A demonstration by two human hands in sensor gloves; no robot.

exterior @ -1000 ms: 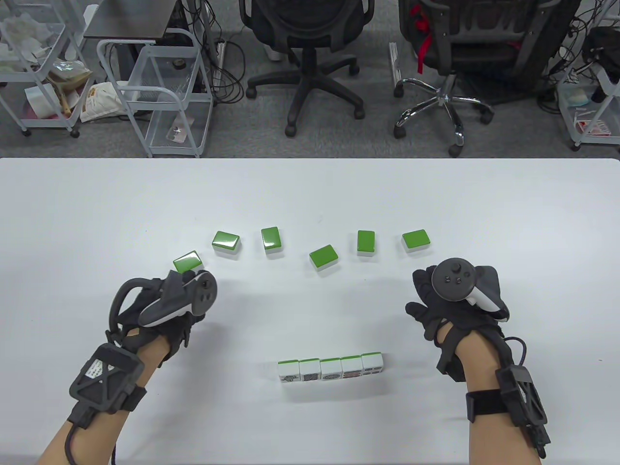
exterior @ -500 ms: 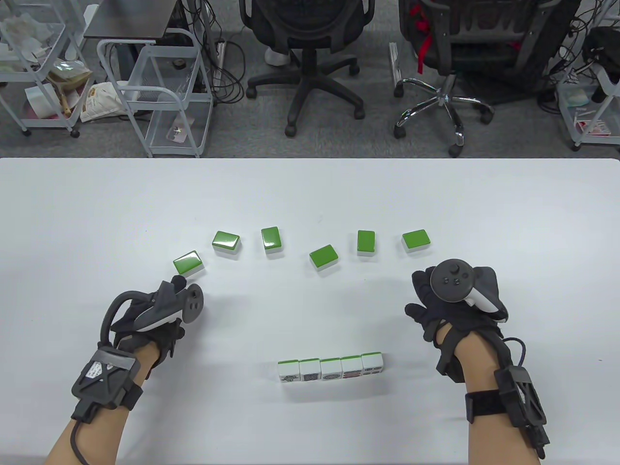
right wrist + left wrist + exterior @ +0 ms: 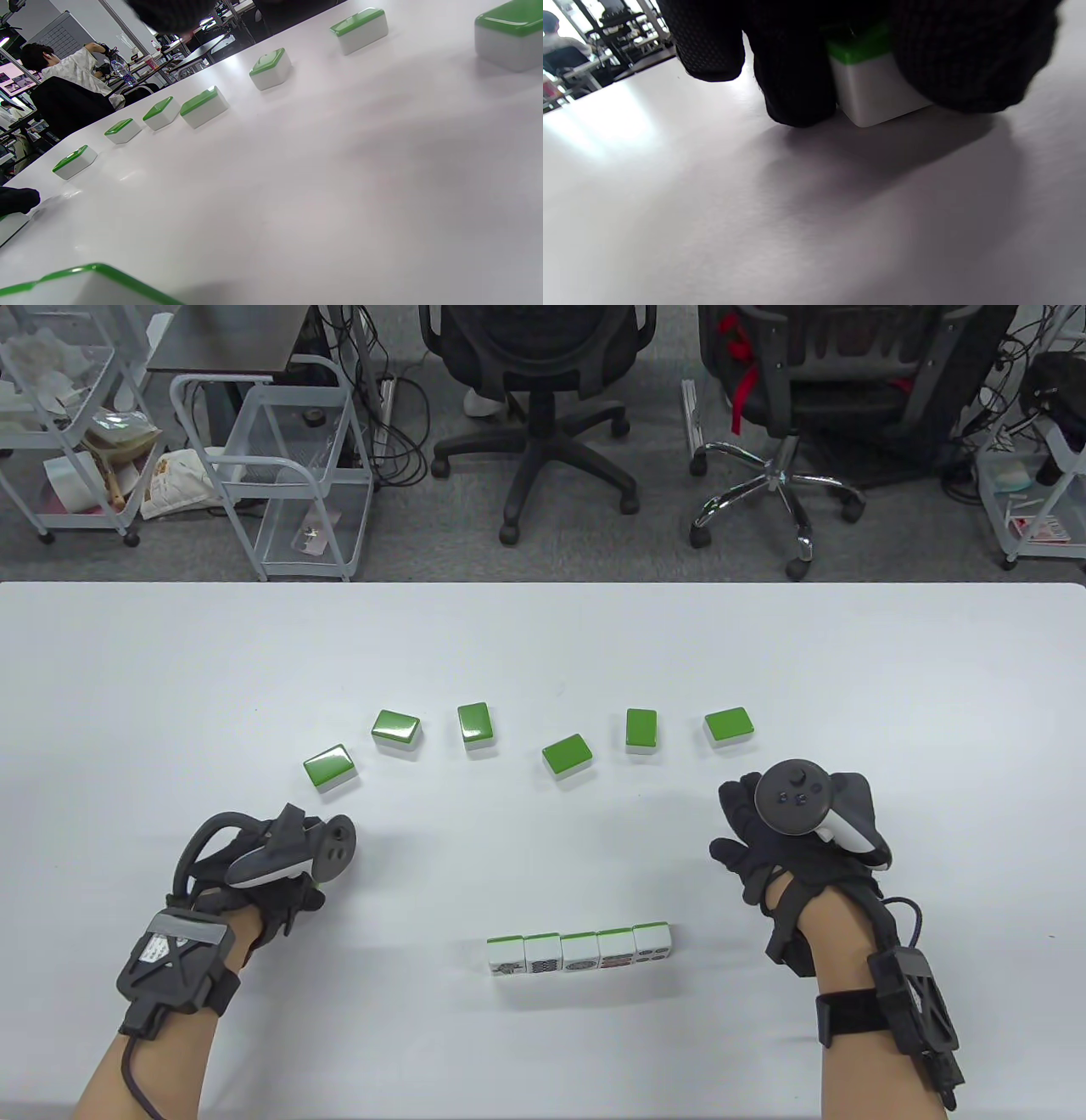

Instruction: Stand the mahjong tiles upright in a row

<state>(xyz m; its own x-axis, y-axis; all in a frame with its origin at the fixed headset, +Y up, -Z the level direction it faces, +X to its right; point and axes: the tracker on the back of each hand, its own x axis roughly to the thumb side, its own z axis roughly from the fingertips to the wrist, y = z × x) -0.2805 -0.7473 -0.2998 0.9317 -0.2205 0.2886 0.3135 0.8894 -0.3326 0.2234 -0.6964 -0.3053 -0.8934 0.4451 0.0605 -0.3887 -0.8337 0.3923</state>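
Mahjong tiles: five stand upright in a row (image 3: 579,954) at lower centre of the white desk (image 3: 543,645), six lie green-backed (image 3: 567,754) across the middle. Left hand (image 3: 271,869), lower left, pinches one tile (image 3: 871,87) between gloved fingers (image 3: 797,80). Right hand (image 3: 785,840) hovers, fingers loosely spread, gripping nothing.

From above, the tracker hides the left hand (image 3: 271,882) and its pinched tile (image 3: 878,84).

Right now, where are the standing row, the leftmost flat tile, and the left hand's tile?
Standing row (image 3: 579,952), table view, middle tile's face.
Leftmost flat tile (image 3: 330,764), table view, green back.
Left hand's tile (image 3: 876,91), left wrist view, white side.
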